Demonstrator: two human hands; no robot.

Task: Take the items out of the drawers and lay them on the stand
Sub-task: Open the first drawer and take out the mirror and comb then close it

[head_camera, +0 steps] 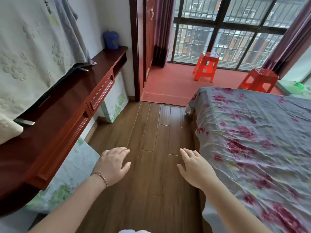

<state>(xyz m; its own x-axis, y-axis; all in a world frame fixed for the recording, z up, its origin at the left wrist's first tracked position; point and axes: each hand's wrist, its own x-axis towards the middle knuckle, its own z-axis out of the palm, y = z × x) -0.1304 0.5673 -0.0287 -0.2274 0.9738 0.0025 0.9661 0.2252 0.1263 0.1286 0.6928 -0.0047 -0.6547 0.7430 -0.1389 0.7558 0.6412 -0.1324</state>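
Note:
A dark red wooden stand (70, 96) runs along the left wall, with two closed drawers, one nearer (64, 140) and one farther (101, 93). My left hand (112, 163), with a thin bracelet at the wrist, hovers over the wood floor with relaxed fingers and holds nothing. It is just right of the stand's near end. My right hand (195, 167) hovers beside the bed edge, fingers straight, holding nothing. No drawer contents are visible.
A cloth-covered screen (33, 52) stands on the stand, and a blue container (111, 39) sits at its far end. A bed with a floral sheet (252, 140) fills the right. Printed panels (116, 101) lean under the stand. Two red stools (207, 66) stand by the window.

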